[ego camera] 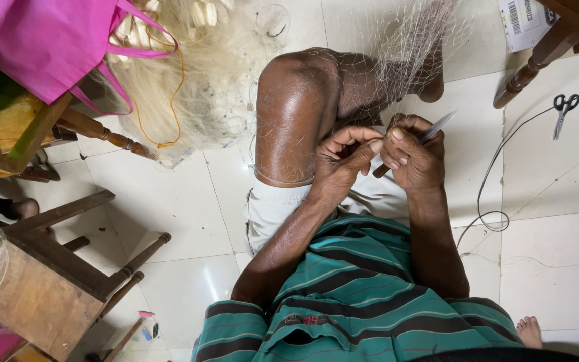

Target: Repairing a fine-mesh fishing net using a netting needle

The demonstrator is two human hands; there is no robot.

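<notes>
I sit with a bent knee [296, 107] draped in fine translucent fishing net [410, 47]. My right hand [413, 157] grips a slim netting needle [437, 127], its flat grey tip pointing up and right and its brown end showing below the fist. My left hand [340, 161] is beside it, fingers pinched on thin net strands between the two hands. Both hands hover over my lap, above white shorts and a green striped shirt.
A heap of pale net with floats [196, 74] lies on the tiled floor at upper left, under a pink bag [48, 40]. Wooden chairs [41, 281] stand at left. Black scissors [563, 110] and a dark cord [497, 167] lie at right. Someone's bare toes [529, 330] are at lower right.
</notes>
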